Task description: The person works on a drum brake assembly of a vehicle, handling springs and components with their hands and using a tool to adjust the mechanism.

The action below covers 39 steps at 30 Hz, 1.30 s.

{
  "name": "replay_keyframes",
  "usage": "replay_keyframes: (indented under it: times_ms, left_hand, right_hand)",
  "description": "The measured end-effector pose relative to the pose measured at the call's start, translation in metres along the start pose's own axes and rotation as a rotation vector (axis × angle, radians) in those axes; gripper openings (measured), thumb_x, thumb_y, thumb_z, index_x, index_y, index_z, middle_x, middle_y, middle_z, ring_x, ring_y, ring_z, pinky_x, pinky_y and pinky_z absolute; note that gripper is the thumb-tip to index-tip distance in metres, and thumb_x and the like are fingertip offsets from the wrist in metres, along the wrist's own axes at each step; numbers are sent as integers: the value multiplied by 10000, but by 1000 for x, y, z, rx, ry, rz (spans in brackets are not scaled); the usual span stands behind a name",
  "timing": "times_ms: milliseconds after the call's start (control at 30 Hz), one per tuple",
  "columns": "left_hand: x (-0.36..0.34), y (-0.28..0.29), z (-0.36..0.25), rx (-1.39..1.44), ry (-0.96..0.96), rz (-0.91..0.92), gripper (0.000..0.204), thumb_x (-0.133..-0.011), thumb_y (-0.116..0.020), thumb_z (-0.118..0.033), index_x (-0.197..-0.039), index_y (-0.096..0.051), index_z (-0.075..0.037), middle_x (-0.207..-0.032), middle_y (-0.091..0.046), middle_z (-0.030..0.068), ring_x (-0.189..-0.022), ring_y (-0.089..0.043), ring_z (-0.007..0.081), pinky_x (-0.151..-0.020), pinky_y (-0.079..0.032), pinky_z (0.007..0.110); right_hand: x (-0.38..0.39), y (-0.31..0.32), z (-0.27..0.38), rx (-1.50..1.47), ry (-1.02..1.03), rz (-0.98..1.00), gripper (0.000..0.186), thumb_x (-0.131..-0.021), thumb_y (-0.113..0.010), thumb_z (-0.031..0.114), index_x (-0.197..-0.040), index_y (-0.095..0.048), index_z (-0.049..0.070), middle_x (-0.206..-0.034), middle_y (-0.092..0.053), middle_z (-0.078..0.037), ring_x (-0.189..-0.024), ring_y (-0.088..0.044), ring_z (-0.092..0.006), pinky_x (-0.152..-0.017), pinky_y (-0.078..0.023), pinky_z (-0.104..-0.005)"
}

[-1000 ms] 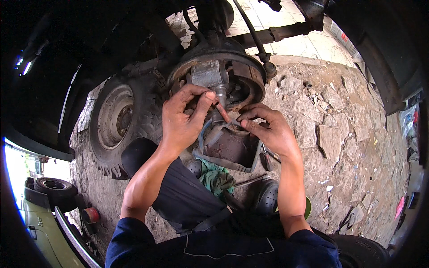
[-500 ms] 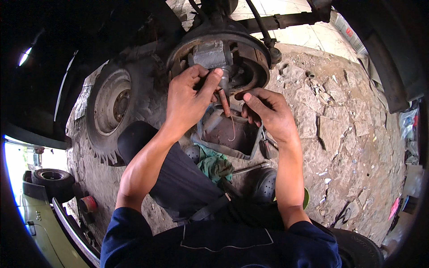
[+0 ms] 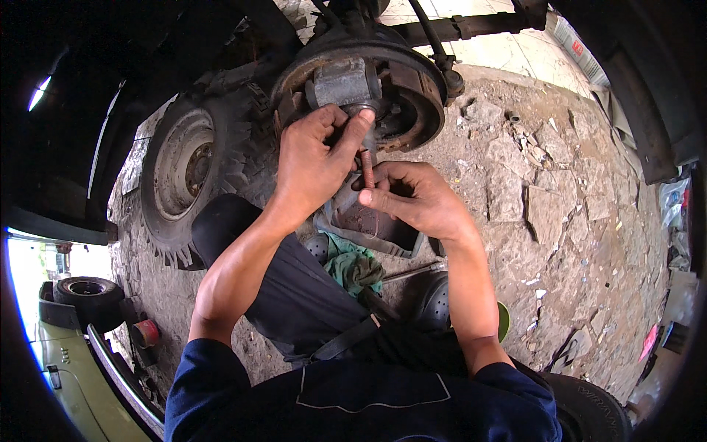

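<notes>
My left hand [image 3: 317, 151] is closed in front of the wheel hub, its thumb pressed at a dark collar below a grey metal block [image 3: 345, 81]. What its fingers pinch is hidden. Just under that hand, a reddish coil spring [image 3: 367, 168] stands nearly upright beside a grey shaft [image 3: 371, 140]. Thumb and fingers of my right hand [image 3: 412, 195] pinch the spring's lower part. Around the block curves a rusty round brake backing plate [image 3: 431, 81] with brown curved parts inside.
A wheel with a knobbly tyre [image 3: 180, 169] leans at the left. Below my hands lie a grey-rimmed container [image 3: 383, 247] and a green cloth [image 3: 353, 265]. Broken stone floor [image 3: 545, 214] spreads to the right. Dark bodywork [image 3: 147, 44] hangs overhead at the left.
My right hand has moved left and closed on the spring, which hung with its hooked wire end free before. My left hand stays at the hub.
</notes>
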State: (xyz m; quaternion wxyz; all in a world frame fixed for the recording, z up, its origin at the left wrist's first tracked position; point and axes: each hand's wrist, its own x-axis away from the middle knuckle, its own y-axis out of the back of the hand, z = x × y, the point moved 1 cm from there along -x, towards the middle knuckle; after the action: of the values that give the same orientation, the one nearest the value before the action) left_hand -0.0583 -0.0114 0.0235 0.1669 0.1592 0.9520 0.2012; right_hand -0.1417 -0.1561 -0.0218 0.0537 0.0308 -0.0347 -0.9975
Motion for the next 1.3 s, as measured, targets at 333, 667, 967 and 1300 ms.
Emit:
replay_keyframes:
  times_ms: [333, 667, 967, 1300]
  left_hand:
    - [-11, 36, 5, 136, 27, -182, 342, -1020, -478, -282, -836, -608, -24, -660, -588, 26, -504, -552, 91, -461, -430, 220]
    - [-32, 93, 41, -14, -141, -430, 383, -1000, -519, -351, -804, -620, -38, -677, -589, 7, -643, -590, 77, -540, -432, 224]
    - [-33, 84, 48, 50, -173, -399, 347, -991, -540, -333, -880, -629, -17, -775, -642, 38, -656, -599, 84, -547, -427, 225]
    - [-29, 78, 73, -120, -168, -405, 398, -990, -543, -330, -760, -614, -12, -668, -605, 17, -574, -496, 66, -539, -400, 244]
  right_hand:
    - [-1, 10, -4, 315, 14, -33, 265, -881, -661, 262, -914, -656, -1, -803, -646, -190, -740, -626, -330, -680, -476, -391]
    - [-14, 20, -29, 398, 119, -232, 198, -962, -549, 127, -1078, -591, -26, -931, -621, -150, -810, -595, -230, -714, -468, -336]
    - [-30, 12, -26, 432, 163, -261, 265, -932, -590, 197, -1082, -619, -19, -941, -597, -197, -891, -575, -330, -807, -439, -372]
    - [-59, -15, -20, 631, 374, -518, 186, -840, -653, 97, -1010, -701, 39, -893, -634, -189, -858, -609, -394, -758, -490, -434]
